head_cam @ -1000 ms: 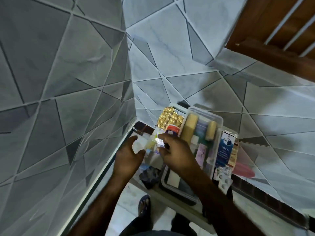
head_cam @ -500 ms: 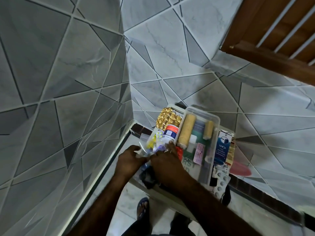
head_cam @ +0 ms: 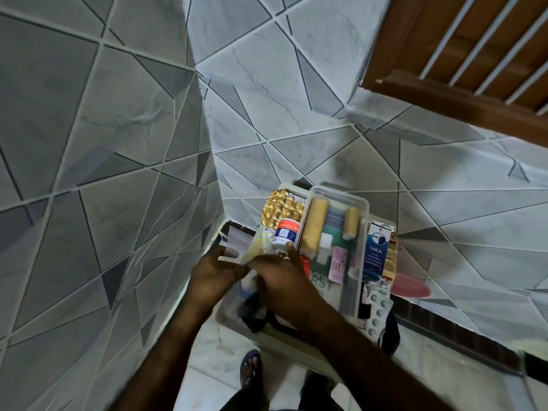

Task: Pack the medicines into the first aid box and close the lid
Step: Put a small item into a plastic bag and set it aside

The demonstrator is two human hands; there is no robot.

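Note:
A clear plastic first aid box [head_cam: 360, 209] stands open on a small stand in a tiled corner, holding tan bandage rolls [head_cam: 314, 229], a small white bottle [head_cam: 323, 248] and a pink strip [head_cam: 338, 264]. Left of it lie a gold foil blister pack [head_cam: 280, 210], a white bottle with an orange label [head_cam: 286, 232] and yellow pill strips [head_cam: 261, 244]. My left hand [head_cam: 212, 275] and my right hand [head_cam: 284, 287] meet over the pile at the box's near left corner, fingers closed on the pill strips and a small packet. What lies under my palms is hidden.
A blue medicine carton [head_cam: 376, 250], silver blister strips [head_cam: 376, 310] and a pink lid-like disc [head_cam: 410, 287] lie to the right of the box. Tiled walls close in on the left and behind. A wooden window frame [head_cam: 444, 96] is at the upper right. My sandalled foot [head_cam: 252, 369] is below.
Both hands have come together and dropped lower over the pile at the box's left side. The left hand, apart and raised before, now touches the right.

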